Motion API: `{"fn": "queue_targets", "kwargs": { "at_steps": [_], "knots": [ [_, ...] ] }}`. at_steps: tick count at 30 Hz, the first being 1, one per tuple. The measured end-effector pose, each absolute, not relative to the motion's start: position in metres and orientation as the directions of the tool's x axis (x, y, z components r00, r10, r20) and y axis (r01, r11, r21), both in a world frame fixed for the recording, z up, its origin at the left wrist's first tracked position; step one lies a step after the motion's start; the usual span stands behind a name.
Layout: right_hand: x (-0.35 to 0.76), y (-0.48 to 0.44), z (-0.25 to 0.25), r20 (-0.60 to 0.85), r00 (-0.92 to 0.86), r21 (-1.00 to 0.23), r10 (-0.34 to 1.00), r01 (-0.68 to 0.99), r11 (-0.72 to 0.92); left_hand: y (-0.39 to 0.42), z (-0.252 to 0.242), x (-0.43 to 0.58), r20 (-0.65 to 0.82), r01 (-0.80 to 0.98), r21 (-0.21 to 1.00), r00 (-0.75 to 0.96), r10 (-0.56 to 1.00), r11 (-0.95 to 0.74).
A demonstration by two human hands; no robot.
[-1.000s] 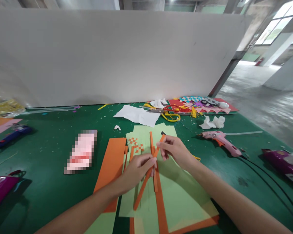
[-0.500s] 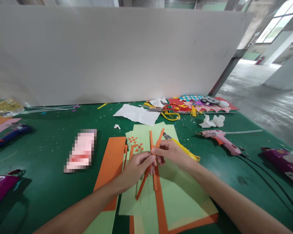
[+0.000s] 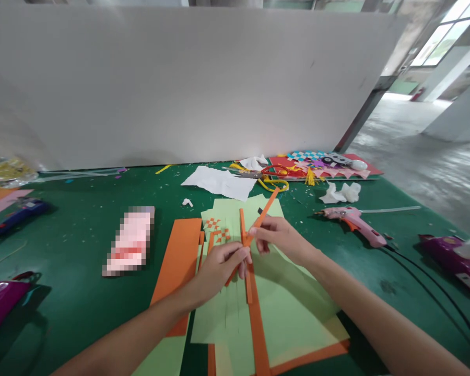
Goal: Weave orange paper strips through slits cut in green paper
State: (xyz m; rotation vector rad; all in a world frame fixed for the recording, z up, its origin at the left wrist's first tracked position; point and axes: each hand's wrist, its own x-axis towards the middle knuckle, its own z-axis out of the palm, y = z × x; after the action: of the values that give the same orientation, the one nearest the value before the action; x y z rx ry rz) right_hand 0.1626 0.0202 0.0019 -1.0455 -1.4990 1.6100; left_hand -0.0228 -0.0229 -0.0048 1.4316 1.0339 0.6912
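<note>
An orange paper strip slants up to the right, pinched between the thumb and fingers of my right hand. My left hand is closed on the same strip lower down, whose short end shows beneath the fingers. Other orange strips stand close to the fingertips or lie below them. Under both hands spread light green paper sheets, the left one with fine slits. Small orange-and-green checkered woven pieces lie left of the fingertips. A dark tip of a tool shows beyond my right hand, the rest hidden.
An orange sheet lies on the left. At the back are white paper, scissors and a red board with craft bits. A pink glue gun with its cord is on the right, near crumpled tissue.
The slanted orange strip has slid up and to the right, and its lower end has drawn up toward my left hand. My right hand has shifted slightly right, covering the yellow-handled tool.
</note>
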Motion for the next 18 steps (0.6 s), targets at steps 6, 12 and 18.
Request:
{"fn": "queue_targets", "kwargs": {
  "at_steps": [6, 12, 18],
  "knots": [
    [0.163, 0.021, 0.001, -0.091, -0.413, -0.994, 0.906, 0.097, -0.055, -0.022, -0.01, -0.023, -0.135, 0.186, 0.981, 0.427, 0.894, 0.059],
    [0.169, 0.029, 0.0, -0.044, -0.287, -0.996, 0.957, -0.063, -0.065, -0.021, -0.011, -0.024, -0.124, 0.193, 0.98, 0.434, 0.892, 0.043],
    [0.167, 0.023, -0.002, -0.068, -0.418, -0.997, 0.906, 0.06, -0.047, -0.022, -0.012, -0.023, -0.111, 0.181, 0.983, 0.427, 0.897, 0.036]
  ]
}}
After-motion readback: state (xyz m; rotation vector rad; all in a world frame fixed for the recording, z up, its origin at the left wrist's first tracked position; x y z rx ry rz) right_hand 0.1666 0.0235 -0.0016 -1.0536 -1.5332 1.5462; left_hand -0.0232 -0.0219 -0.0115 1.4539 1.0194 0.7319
